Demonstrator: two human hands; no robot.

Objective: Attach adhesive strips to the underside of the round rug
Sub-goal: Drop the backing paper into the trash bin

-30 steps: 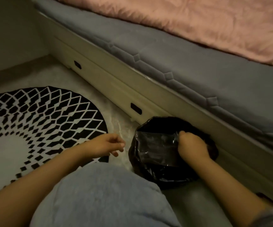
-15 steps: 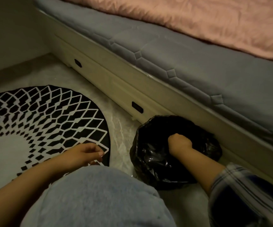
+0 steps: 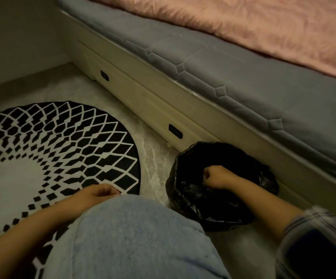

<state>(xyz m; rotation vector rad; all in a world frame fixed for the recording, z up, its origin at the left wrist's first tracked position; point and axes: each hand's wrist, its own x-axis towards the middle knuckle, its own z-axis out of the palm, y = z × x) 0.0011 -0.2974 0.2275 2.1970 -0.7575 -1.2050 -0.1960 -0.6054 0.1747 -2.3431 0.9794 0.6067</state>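
The round rug [image 3: 48, 156] lies pattern-up on the floor [image 3: 153, 158]; our left hand [image 3: 97, 195] rests curled at its near edge. A bare strip separates it from the black-lined bin [image 3: 219, 206], where our right hand [image 3: 216, 176] is fisted, against the bed frame [image 3: 143, 93].

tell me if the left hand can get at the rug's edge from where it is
Probably yes: the left hand lies over the near edge of the round rug, which lies flat, pattern up, with nothing between them. The knee sits just beside it.
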